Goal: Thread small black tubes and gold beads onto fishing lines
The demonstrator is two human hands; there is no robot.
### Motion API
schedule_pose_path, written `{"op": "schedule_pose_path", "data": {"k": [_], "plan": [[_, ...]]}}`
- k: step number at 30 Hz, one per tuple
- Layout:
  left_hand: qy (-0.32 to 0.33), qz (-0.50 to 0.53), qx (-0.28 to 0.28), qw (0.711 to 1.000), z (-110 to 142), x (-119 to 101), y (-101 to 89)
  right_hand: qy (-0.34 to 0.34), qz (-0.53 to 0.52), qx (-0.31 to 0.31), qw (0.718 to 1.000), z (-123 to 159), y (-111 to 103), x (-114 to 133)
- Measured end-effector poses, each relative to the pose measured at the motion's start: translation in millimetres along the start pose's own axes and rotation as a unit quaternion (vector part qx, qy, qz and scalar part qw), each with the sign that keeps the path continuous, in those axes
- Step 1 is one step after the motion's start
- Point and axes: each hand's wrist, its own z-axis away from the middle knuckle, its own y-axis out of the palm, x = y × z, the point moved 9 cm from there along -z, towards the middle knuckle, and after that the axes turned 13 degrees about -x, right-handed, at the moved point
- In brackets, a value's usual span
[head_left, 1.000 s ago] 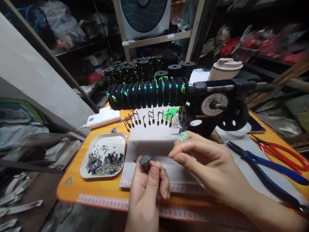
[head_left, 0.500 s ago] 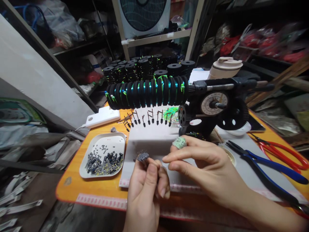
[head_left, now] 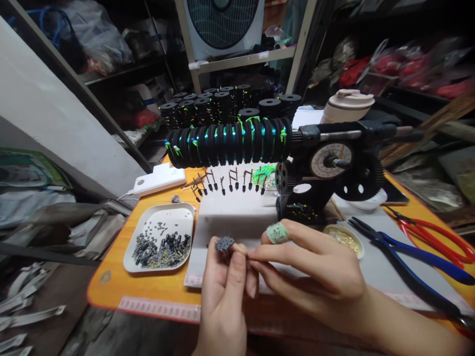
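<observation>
My left hand (head_left: 226,294) is closed around a bunch of small dark-grey-tipped pieces (head_left: 224,243), whose heads stick up above its index finger. Their lower ends are hidden in the palm. My right hand (head_left: 315,262) has its thumb and index finger pinched together against the left fingertips. Whatever lies in that pinch is too small to make out. Green tape (head_left: 277,233) wraps one raised finger of this hand. Left of both hands is a white tray (head_left: 128,259) holding many tiny black, grey and yellow pieces.
Beyond the hands stands a hand-cranked device with a black ribbed roller (head_left: 226,143) and a dial (head_left: 331,160). Blue-handled pliers (head_left: 419,254), red-handled scissors (head_left: 438,235) and a dish of gold bits (head_left: 343,241) lie right. A lidded cup (head_left: 347,106) and black spools (head_left: 202,109) stand behind.
My right hand has moved down and left, and its thumb and index finger now meet the left fingertips. The dish of gold bits shows more fully. The view has shifted slightly.
</observation>
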Motion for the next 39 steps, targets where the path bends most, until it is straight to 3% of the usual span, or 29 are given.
{"op": "schedule_pose_path", "data": {"k": [3, 7, 12, 15, 17, 19, 21, 24, 25, 28, 30, 35, 39], "plan": [[0.069, 0.040, -0.028, 0.996, -2, -8, -3.3, 0.004, 0.007, 0.018, 1.000, 2, 5, 1], [0.173, 0.092, 0.014, 0.981, 0, -26, 1.3, -0.036, 0.065, 0.004, 0.997, 0, 0, 7], [0.273, 0.044, 0.025, 0.961, 2, -54, -31.1, -0.101, 0.054, 0.042, 0.993, 12, 1, 16], [0.317, -0.029, 0.063, 0.946, 6, -80, -51.8, -0.060, 0.061, 0.014, 0.996, 26, -2, 7], [0.394, -0.143, 0.038, 0.907, 10, -107, -64.2, -0.032, 0.071, -0.024, 0.997, 33, -4, 3], [0.483, -0.303, 0.026, 0.821, 12, -131, -64.0, -0.021, 0.060, -0.037, 0.997, 37, -1, 3], [0.520, -0.422, 0.057, 0.740, 4, -145, -56.9, -0.008, 0.048, -0.027, 0.998, 37, 3, 2], [0.476, -0.524, 0.164, 0.687, -28, -144, -43.2, -0.001, 0.065, -0.006, 0.998, 31, 4, -2], [0.451, -0.558, 0.184, 0.672, -40, -141, -39.3, -0.010, 0.074, 0.000, 0.997, 28, 3, -2], [0.379, -0.673, 0.236, 0.590, -72, -124, -26.3, -0.039, 0.088, 0.018, 0.995, 19, 4, 0], [0.355, -0.704, 0.263, 0.556, -84, -116, -17.0, -0.042, 0.085, 0.031, 0.995, 15, 7, 0], [0.328, -0.721, 0.314, 0.524, -98, -101, -3.1, -0.008, 0.089, 0.044, 0.995, 13, 13, -8], [0.326, -0.719, 0.326, 0.520, -104, -100, 2.3, 0.010, 0.069, 0.050, 0.996, 9, 12, -11]]}}
